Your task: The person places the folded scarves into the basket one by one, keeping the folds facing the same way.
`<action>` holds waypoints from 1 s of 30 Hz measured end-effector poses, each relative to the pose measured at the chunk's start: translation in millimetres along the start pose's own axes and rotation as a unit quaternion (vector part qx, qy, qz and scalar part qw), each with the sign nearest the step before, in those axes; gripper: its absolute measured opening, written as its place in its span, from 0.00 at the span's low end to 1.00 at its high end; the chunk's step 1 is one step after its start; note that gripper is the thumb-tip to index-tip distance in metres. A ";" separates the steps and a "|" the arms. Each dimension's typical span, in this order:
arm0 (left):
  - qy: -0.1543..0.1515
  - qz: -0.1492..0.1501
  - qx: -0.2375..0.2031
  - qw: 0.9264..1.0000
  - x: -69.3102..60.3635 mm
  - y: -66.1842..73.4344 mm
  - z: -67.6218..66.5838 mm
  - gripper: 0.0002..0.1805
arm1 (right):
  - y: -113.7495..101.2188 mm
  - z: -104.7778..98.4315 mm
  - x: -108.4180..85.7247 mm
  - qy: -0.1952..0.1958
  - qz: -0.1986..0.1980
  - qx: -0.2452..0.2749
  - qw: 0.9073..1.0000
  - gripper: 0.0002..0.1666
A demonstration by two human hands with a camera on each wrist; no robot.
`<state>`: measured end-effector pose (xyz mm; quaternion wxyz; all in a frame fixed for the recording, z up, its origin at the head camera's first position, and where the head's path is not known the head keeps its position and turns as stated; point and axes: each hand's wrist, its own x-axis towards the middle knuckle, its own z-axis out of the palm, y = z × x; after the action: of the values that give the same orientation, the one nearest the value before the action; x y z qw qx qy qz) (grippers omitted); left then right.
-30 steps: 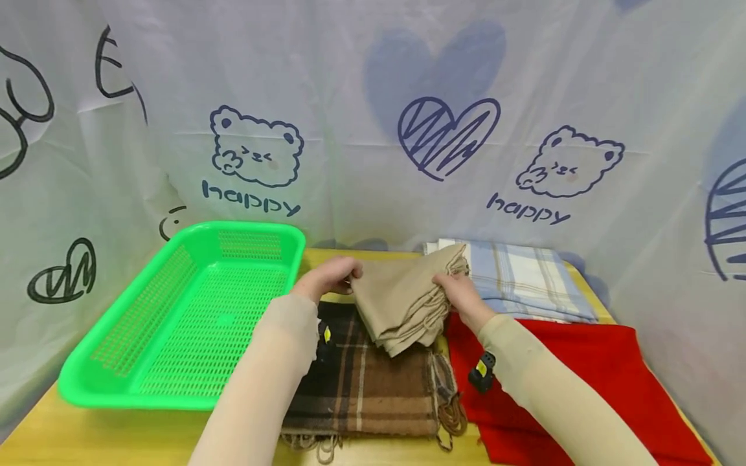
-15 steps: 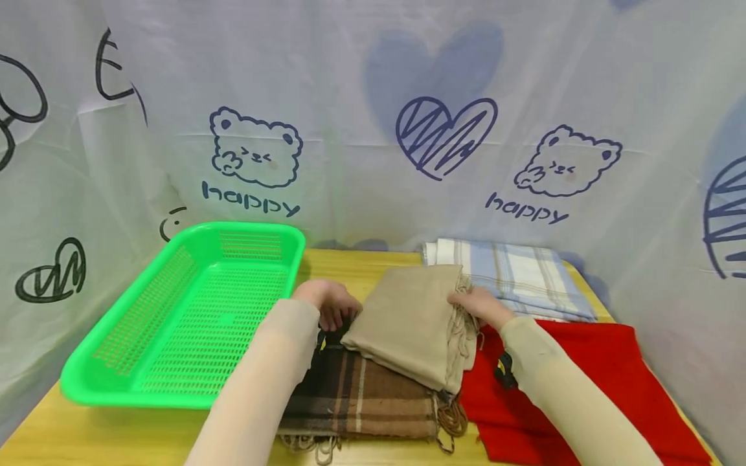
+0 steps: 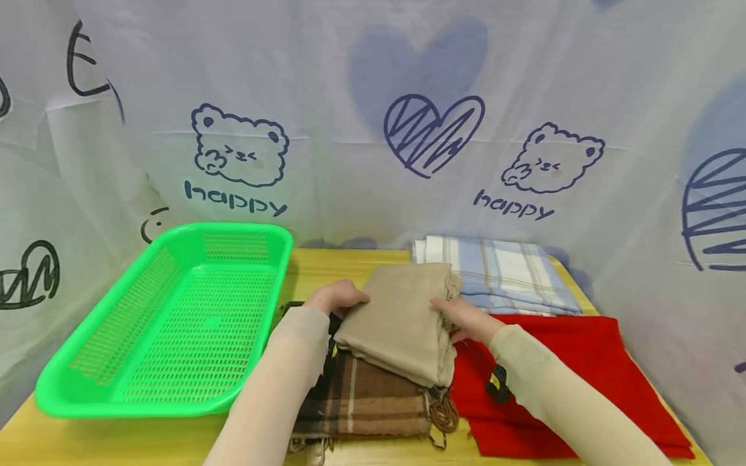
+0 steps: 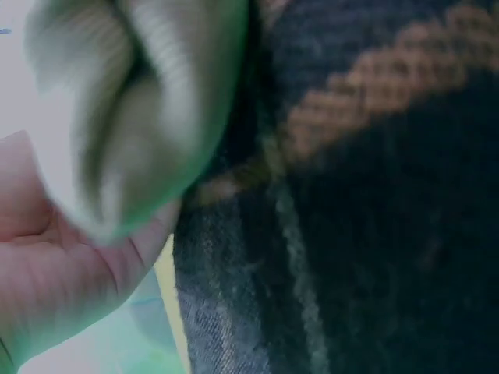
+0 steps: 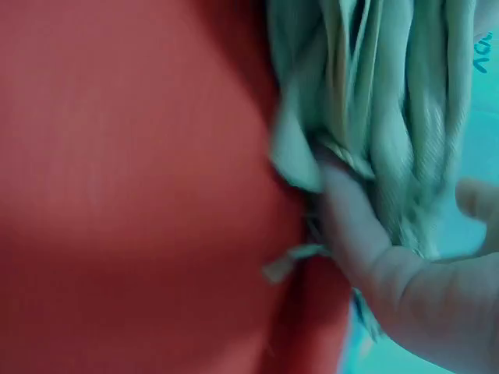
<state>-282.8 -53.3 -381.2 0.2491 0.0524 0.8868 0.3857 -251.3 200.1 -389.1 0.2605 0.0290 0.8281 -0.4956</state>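
Observation:
A folded beige scarf (image 3: 402, 317) with a fringed right edge is held between both hands, over the brown and black plaid scarf (image 3: 384, 408). My left hand (image 3: 338, 296) grips its left edge, thumb on top and fingers below. At the fringed side my right hand (image 3: 466, 318) pinches the layers, with the thumb on the upper face. In the left wrist view the rounded fold of the beige scarf (image 4: 156, 117) lies in the left hand (image 4: 70, 273). The right wrist view shows a finger of the right hand (image 5: 413, 288) under the gathered layers (image 5: 390, 117).
A green mesh basket (image 3: 204, 408) stands on the yellow wooden table (image 3: 332, 259) to the left. A blue and white plaid cloth (image 3: 507, 272) lies folded at the back right. In front of it a red cloth (image 3: 559, 362) is spread. A printed curtain (image 3: 326, 162) hangs behind.
The beige scarf came down from a tilted hold to lie flatter over the plaid scarf. My left hand let go of it, then took hold of its left edge again. The view shifted slightly right.

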 end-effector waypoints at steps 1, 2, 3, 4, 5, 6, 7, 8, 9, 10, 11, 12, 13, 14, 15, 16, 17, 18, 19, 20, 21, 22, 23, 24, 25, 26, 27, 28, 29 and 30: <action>-0.002 0.005 -0.011 1.000 4.6 -3.8 0.4 0.19 | 0.9 2.2 2.9 0.007 -0.004 0.036 0.999 0.32; -0.001 0.010 -0.019 1.000 5.5 -5.9 0.9 0.19 | 1.2 3.7 5.5 0.013 -0.006 0.076 0.997 0.30; -0.002 0.013 -0.028 1.000 10.0 -9.4 1.8 0.18 | 0.7 4.6 7.2 0.022 -0.009 0.111 0.994 0.28; -0.008 0.014 -0.040 0.999 27.7 -19.6 2.5 0.17 | -0.2 4.8 8.6 0.028 -0.012 0.136 0.990 0.27; -0.015 0.018 -0.048 0.999 49.2 -31.7 3.2 0.15 | -1.6 4.3 9.3 0.033 -0.018 0.158 0.987 0.25; -0.018 0.023 -0.049 0.998 70.6 -43.2 4.1 0.12 | -3.5 3.4 9.3 0.035 -0.026 0.175 0.984 0.23; -0.020 0.030 -0.052 0.998 93.1 -55.5 5.3 0.09 | -5.6 2.2 9.4 0.034 -0.033 0.188 0.981 0.22; -0.022 0.030 -0.056 0.998 117.5 -67.8 6.7 0.09 | -7.7 0.9 9.2 0.032 -0.039 0.198 0.979 0.20; -0.026 0.029 -0.064 0.997 143.5 -79.8 8.5 0.12 | -9.8 -0.5 8.7 0.029 -0.046 0.203 0.978 0.19; -0.026 0.028 -0.070 0.997 165.4 -89.5 9.7 0.17 | -11.8 -2.0 8.2 0.023 -0.051 0.208 0.976 0.18; -0.022 0.028 -0.075 0.997 172.8 -91.1 9.8 0.20 | -13.8 -3.4 7.4 0.020 -0.056 0.212 0.975 0.16; -0.013 0.028 -0.072 0.997 163.9 -84.0 7.9 0.22 | -15.7 -4.9 6.3 0.014 -0.061 0.216 0.974 0.15; -0.016 0.036 -0.082 0.996 163.7 -82.3 6.1 0.22 | -17.4 -6.5 5.8 0.012 -0.063 0.219 0.974 0.15; -0.017 0.040 -0.091 0.995 159.7 -78.1 3.7 0.22 | -19.1 -7.8 4.7 0.009 -0.066 0.222 0.973 0.14; -0.014 0.038 -0.094 0.995 148.7 -69.5 0.9 0.23 | -21.0 -9.2 3.4 0.006 -0.069 0.223 0.972 0.14; -0.013 0.036 -0.097 0.995 133.9 -59.1 -3.8 0.21 | -23.1 -10.6 2.6 0.005 -0.071 0.225 0.972 0.14; -0.021 0.044 -0.106 0.993 122.2 -51.8 -9.4 0.18 | -25.5 -11.8 1.9 0.003 -0.072 0.225 0.972 0.14; -0.029 0.053 -0.112 0.992 112.0 -45.7 -15.3 0.16 | -28.1 -12.9 1.2 0.003 -0.073 0.226 0.971 0.13; -0.042 0.060 -0.127 0.989 111.8 -45.1 -20.1 0.15 | -30.9 -13.9 0.6 0.002 -0.075 0.223 0.972 0.13; -0.040 0.051 -0.129 0.989 94.6 -34.0 -25.2 0.14 | -34.2 -14.4 0.1 0.002 -0.076 0.221 0.972 0.12; -0.033 0.044 -0.127 0.990 77.7 -23.1 -30.1 0.13 | -37.3 -14.9 0.0 0.005 -0.076 0.220 0.973 0.11; -0.032 0.045 -0.127 0.990 63.9 -15.1 -35.2 0.12 | -40.6 -15.2 -0.1 0.006 -0.076 0.219 0.973 0.10; -0.025 0.046 -0.124 0.991 49.9 -6.9 -39.7 0.10 | -44.3 -15.5 -0.6 0.005 -0.080 0.219 0.972 0.09; -0.013 0.037 -0.117 0.992 32.9 3.8 -43.4 0.11 | -47.9 -15.4 -0.6 0.008 -0.082 0.216 0.973 0.09; -0.001 0.026 -0.109 0.994 16.1 14.1 -47.0 0.12 | -51.4 -15.0 -0.5 0.010 -0.084 0.215 0.973 0.08; 0.010 0.017 -0.102 0.995 1.9 22.2 -50.5 0.13 | -54.8 -14.3 -0.1 0.013 -0.085 0.214 0.973 0.08; 0.015 0.018 -0.091 0.996 -7.9 26.5 -54.4 0.13 | -58.2 -13.6 0.1 0.016 -0.086 0.211 0.973 0.08; 0.019 0.019 -0.084 0.996 -16.4 30.0 -58.1 0.13 | -61.7 -12.7 0.1 0.017 -0.088 0.208 0.974 0.08; 0.023 0.019 -0.078 0.997 -22.6 32.1 -61.7 0.14 | -65.0 -11.6 0.5 0.019 -0.088 0.207 0.974 0.08; 0.024 0.018 -0.072 0.997 -26.4 33.0 -65.3 0.15 | -68.6 -10.3 0.3 0.021 -0.086 0.204 0.975 0.08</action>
<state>-294.6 -80.9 -309.4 0.2235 0.0413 0.8615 0.4540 -276.7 173.9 -330.1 0.1881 0.0211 0.7140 -0.6741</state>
